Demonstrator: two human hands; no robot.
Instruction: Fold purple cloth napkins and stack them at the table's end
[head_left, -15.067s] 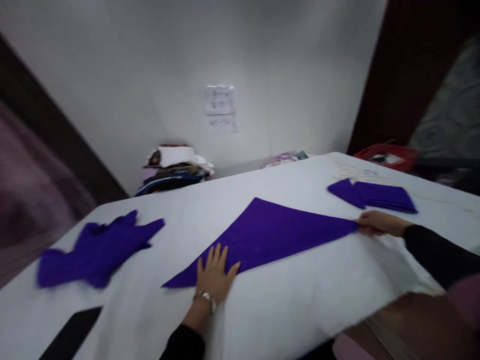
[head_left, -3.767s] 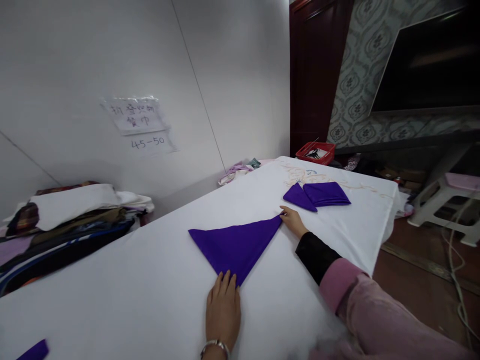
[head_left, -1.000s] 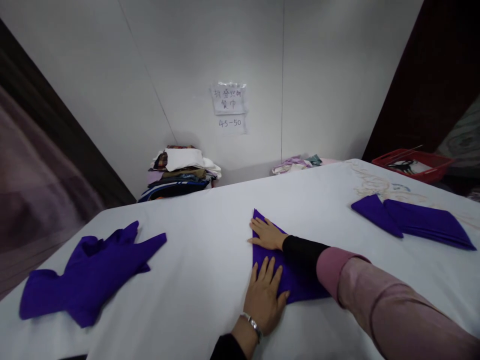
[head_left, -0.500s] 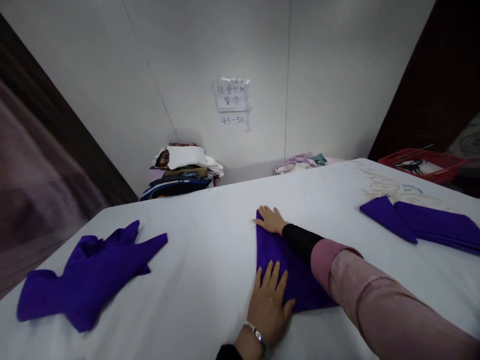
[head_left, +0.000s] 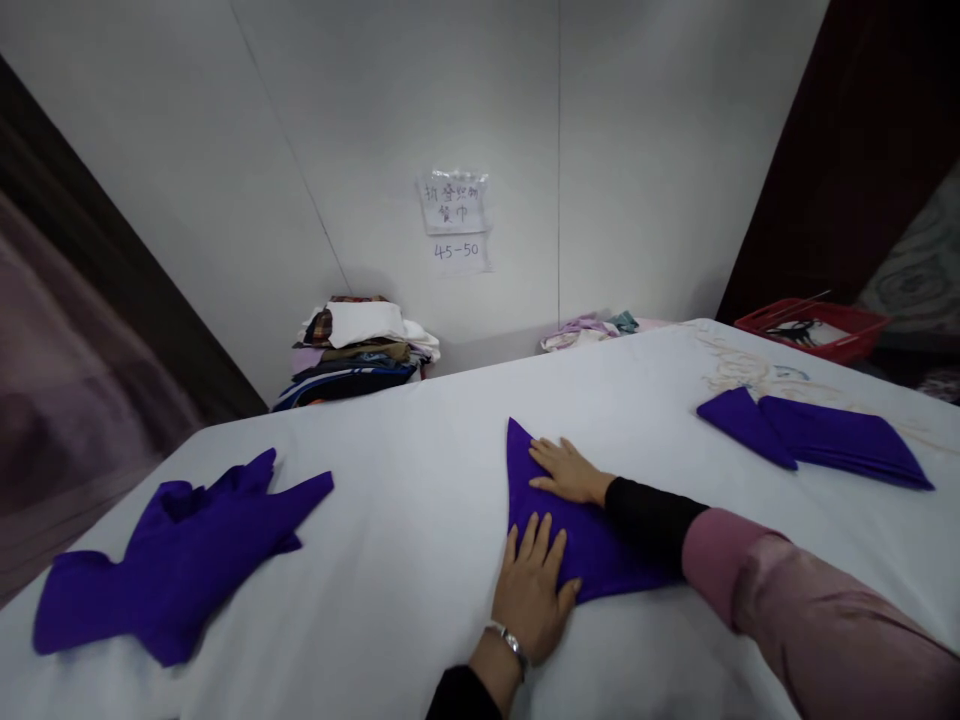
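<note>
- Head view: we had the purple cloth [head_left: 604, 555] mid-table on the white tablecloth [head_left: 397, 500], approx. triangular, one corner aimed at the far edge; rt. part hidden under the R sleeve [head_left: 724, 555].
- L hand [head_left: 531, 605]: palm down on near L part, fingers slightly spread, nothing pinched.
- R hand [head_left: 571, 472]: also laid flat, nr. far corner, fingers fanned, no pinch.
- Handling (our est.): light, soft, floppy, not fragile; prob. slid easily on the cover. Best hold, we judged: far corner betw. thumb + fingertip, other palm flat as anchor.
- Around: crumpled purple cloth [head_left: 187, 560] well apart to L; folded purple cloth [head_left: 847, 440] to R, red basket [head_left: 844, 347] beyond it; clothes pile [head_left: 360, 345] past far edge, by wall.
- Obstruction: mainly our own R forearm, across the cloth; other items well clear of both hands.
</note>
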